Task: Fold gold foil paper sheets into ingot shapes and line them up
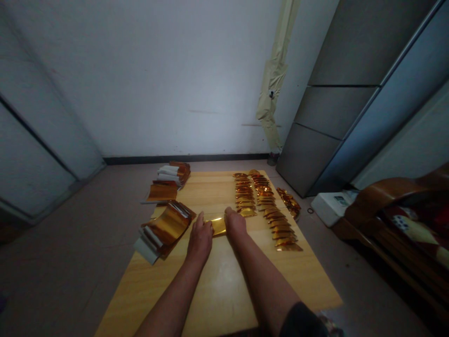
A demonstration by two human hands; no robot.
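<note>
A gold foil paper [219, 226] lies near the middle of the wooden table [217, 290], its ends covered by my two hands. On its left end, the fingers of my left hand [201, 239] are closed at the edge. My right hand [235, 223] is closed on the right end, and its fingertips are partly hidden. Left of my left hand is a fanned stack of gold foil sheets [171, 225] with pale backs. Rows of folded gold foil pieces [244, 195] stand to the right of my right hand.
More foil sheets [163, 191] lie at the table's far left edge. Beyond the right edge is a heap of folded gold foil [289, 202]. A grey refrigerator [326, 103], a white box [329, 208] and a wooden seat [396, 206] stand at right. A white wall [168, 84] rises behind.
</note>
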